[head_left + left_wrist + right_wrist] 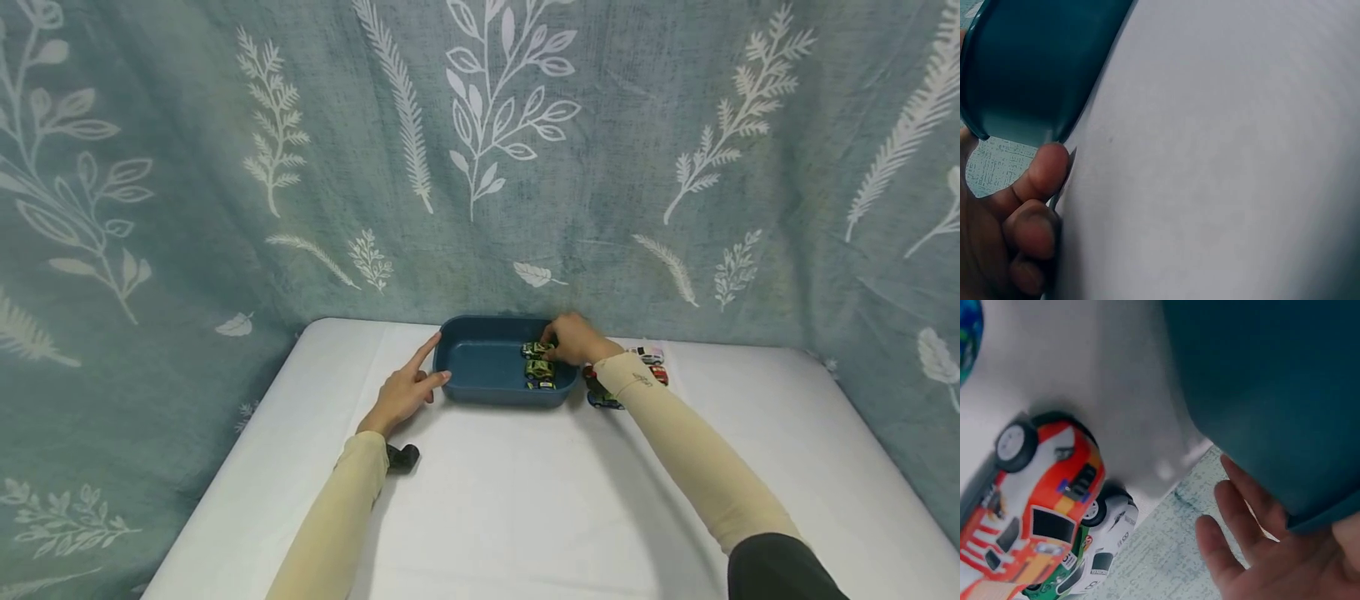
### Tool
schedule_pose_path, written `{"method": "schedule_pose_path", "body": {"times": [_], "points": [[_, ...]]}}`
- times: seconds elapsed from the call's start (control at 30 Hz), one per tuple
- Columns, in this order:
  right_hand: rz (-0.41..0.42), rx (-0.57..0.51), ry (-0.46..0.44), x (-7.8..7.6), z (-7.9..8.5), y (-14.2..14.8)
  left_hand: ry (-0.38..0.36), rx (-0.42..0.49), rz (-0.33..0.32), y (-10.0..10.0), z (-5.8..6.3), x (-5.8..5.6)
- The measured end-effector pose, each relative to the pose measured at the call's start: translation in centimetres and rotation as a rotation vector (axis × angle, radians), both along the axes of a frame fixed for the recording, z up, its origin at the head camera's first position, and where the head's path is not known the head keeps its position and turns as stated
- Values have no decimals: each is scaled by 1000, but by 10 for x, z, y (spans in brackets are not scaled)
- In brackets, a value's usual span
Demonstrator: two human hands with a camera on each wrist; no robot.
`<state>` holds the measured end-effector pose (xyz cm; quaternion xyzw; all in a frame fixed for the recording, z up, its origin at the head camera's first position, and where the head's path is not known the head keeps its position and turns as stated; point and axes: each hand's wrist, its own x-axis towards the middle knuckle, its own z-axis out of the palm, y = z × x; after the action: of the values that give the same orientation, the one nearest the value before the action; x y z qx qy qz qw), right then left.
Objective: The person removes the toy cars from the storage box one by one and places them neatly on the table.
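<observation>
Hands (401,396) (576,339) at blue bin (480,397)

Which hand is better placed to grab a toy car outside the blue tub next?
Right, probably. The right hand reaches into the blue tub at the end nearest the toy cars on the table; the left hand is at the tub's opposite end, farther from them.

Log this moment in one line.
left hand: against blue bin's left end | right hand: at toy cars inside bin | other cars: right of bin
</observation>
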<state>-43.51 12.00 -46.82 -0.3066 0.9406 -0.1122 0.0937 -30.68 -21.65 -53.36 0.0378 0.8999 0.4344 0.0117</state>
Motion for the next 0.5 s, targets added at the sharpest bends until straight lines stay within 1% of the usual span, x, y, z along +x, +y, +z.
{"method": "schedule_pose_path", "body": {"times": [0.1, 0.23, 0.37, 0.5], "points": [[26, -1, 46, 0, -1, 0, 2, -2, 1, 1, 0, 0], [65, -81, 99, 0, 0, 2, 0, -1, 13, 1, -1, 0], [88, -142, 141, 5, 12, 6, -12, -4, 17, 2, 0, 0], [86, -149, 147, 11, 29, 11, -21, 0, 18, 3, 3, 1]]}}
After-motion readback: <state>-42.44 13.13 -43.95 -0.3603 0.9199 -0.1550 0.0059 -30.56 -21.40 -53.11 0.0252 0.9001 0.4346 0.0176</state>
